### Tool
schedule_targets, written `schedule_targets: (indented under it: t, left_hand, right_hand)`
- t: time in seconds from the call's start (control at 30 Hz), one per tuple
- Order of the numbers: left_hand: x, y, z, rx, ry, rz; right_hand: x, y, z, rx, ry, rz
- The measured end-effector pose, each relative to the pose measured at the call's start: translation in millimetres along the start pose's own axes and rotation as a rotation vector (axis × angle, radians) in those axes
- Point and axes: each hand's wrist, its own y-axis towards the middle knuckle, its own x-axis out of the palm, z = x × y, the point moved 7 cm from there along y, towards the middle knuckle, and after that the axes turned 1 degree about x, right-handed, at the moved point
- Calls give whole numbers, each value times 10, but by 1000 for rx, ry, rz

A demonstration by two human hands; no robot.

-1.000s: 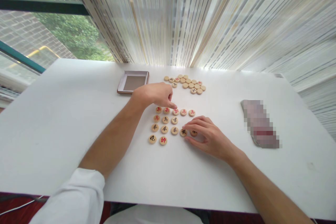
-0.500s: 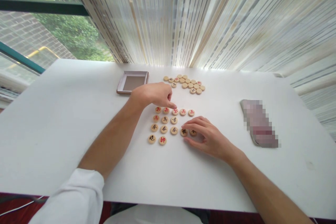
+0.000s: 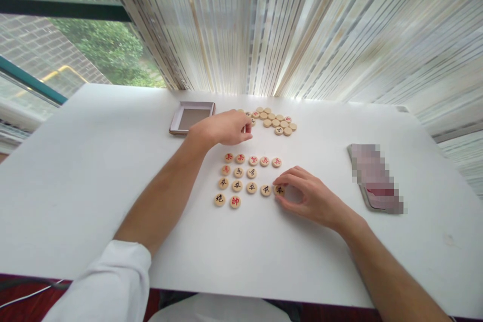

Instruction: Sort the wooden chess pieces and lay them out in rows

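Above the rows of xiangqi pieces, the left hand has moved to the loose pile, curled narrow, any hold hidden; the right hand now pinches the end piece.

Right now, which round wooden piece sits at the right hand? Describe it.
On the white table, find the grid of round pale-wood xiangqi pieces. Its lower row of five black-inked pieces ends, at right, in the target piece, the only one between the thumb and fingertips of the right hand.
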Motion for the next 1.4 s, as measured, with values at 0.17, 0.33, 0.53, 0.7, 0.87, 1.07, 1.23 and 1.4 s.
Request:
schedule_targets:
  t: [0.17, 0.33, 0.53, 0.7, 0.87, 1.07, 1.23, 1.4]
  left_hand:
    - [-90, 86, -197, -38, 16, 239]
    - [-26, 151, -211, -1, 77, 293]
    - [103, 253, -18, 123, 113, 371]
    - [235, 347, 185, 274, 163, 453]
    - [343, 378, 280, 363, 169, 406]
    - [244, 314, 264, 311, 178, 441]
    - [270, 332, 253, 307, 201, 415]
    - [261, 323, 230, 284, 205, 399]
  right_hand:
    - [-40, -6, 2, 14, 39, 24]
    - [-94, -26, 28, 33, 58, 107]
    - [-168, -47, 82, 26, 58, 254]
    - [-214, -47, 96, 3, 48, 319]
    - [-227, -48, 80, -16, 42, 342]
    - [-238, -50, 81, -19, 44, 352]
    - [-245, -55, 90, -10, 43, 367]
    - [-248, -53, 98, 16, 49, 366]
